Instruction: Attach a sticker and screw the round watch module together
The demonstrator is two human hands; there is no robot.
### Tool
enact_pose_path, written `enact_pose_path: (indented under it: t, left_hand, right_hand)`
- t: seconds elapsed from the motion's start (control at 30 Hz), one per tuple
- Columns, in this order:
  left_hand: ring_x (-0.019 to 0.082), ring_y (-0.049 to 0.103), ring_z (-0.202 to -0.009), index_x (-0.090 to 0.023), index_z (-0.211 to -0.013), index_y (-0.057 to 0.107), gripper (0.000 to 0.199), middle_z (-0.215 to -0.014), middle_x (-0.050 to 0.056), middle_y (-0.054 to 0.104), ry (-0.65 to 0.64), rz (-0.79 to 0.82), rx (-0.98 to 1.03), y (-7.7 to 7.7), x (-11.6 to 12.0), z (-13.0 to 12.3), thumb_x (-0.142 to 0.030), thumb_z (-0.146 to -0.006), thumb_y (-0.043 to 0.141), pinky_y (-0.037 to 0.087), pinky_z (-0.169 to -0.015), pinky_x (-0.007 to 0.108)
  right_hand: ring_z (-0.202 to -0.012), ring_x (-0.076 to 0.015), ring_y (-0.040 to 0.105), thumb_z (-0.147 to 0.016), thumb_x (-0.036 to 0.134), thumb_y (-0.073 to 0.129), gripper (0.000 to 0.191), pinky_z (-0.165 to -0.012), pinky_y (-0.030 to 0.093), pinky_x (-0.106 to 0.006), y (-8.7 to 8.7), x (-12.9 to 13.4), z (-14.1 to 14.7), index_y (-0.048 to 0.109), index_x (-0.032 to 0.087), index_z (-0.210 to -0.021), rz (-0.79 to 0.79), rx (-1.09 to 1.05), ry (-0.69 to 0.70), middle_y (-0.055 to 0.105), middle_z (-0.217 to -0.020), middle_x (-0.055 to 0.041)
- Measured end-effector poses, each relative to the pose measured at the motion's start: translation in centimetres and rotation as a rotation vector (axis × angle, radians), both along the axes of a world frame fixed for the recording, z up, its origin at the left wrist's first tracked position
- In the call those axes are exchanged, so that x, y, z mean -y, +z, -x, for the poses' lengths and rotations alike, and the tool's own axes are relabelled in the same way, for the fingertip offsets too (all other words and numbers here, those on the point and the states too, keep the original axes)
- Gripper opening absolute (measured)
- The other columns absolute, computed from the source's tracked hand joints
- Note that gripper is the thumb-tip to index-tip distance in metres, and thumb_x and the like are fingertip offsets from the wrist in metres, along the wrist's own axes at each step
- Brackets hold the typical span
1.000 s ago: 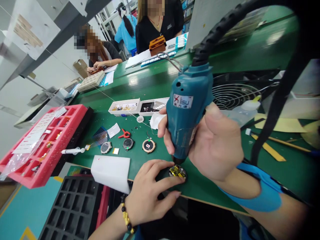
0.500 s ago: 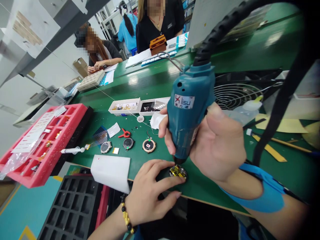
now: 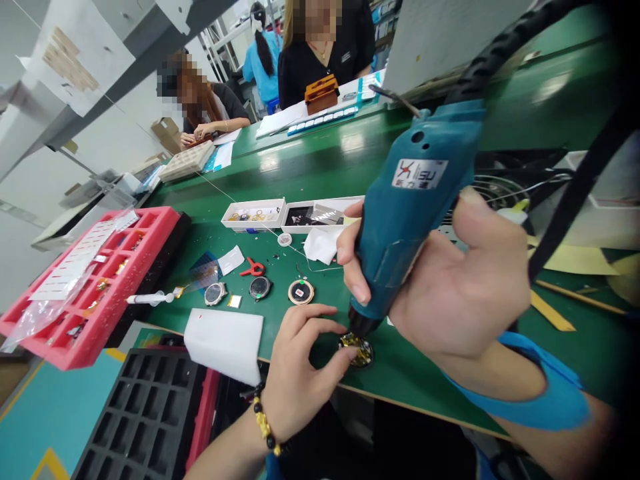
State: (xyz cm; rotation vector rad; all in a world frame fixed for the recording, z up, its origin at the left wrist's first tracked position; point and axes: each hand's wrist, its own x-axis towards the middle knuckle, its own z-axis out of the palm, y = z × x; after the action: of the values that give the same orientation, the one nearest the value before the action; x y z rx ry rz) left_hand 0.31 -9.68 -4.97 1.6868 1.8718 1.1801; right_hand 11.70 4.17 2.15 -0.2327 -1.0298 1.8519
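My right hand (image 3: 465,273) is wrapped around a teal electric screwdriver (image 3: 410,200), which leans with its top to the right. Its dark nose points down at a small round open watch body (image 3: 361,355) with yellow and black parts inside; the bit's tip is hidden. My left hand (image 3: 300,367) steadies this watch body on the green table, thumb on its near side and bent fingers by its far left edge. Behind it lie a gold-rimmed watch case (image 3: 301,291), a dark watch case (image 3: 260,287) and a silver one (image 3: 215,293).
White parts trays (image 3: 254,215), a red clamp (image 3: 253,267) and a syringe (image 3: 150,298) are on the table (image 3: 300,163). A white foam block (image 3: 225,341) lies at the front edge. At left are a pink compartment tray (image 3: 60,350) and a black tray (image 3: 135,407). Several people sit or stand beyond.
The screwdriver has tilted, its top swinging right with my right hand, its nose staying over the watch body. My left fingers have bent and shifted, the thumb now on the watch body.
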Motion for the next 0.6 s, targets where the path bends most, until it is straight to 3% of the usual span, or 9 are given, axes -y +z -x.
enact_pose_path:
  t: [0.23, 0.6]
  left_hand:
    - [0.018, 0.063, -0.1, -0.023, -0.093, 0.074, 0.006, -0.101, 0.001, 0.069, 0.015, -0.047, 0.025, -0.35, -0.72, -0.52, -0.017, -0.093, 0.073, 0.048, -0.094, 0.033]
    - [0.018, 0.061, -0.102, -0.024, -0.098, 0.071, 0.006, -0.103, 0.001, 0.068, 0.025, -0.023, 0.048, -0.41, -0.5, -0.37, -0.021, -0.093, 0.074, 0.047, -0.093, 0.031]
  right_hand:
    - [-0.042, -0.0166, 0.055, -0.094, 0.063, 0.049, 0.049, -0.041, 0.039, -0.03, -0.11, 0.05, 0.07, 0.068, 0.018, -0.096, 0.005, -0.026, -0.055, 0.068, -0.073, -0.0048]
    - [-0.045, -0.0164, 0.056, -0.095, 0.063, 0.048, 0.047, -0.044, 0.042, -0.032, -0.21, -0.07, -0.26, 0.068, 0.02, -0.098, 0.007, -0.052, -0.042, 0.067, -0.076, -0.0039]
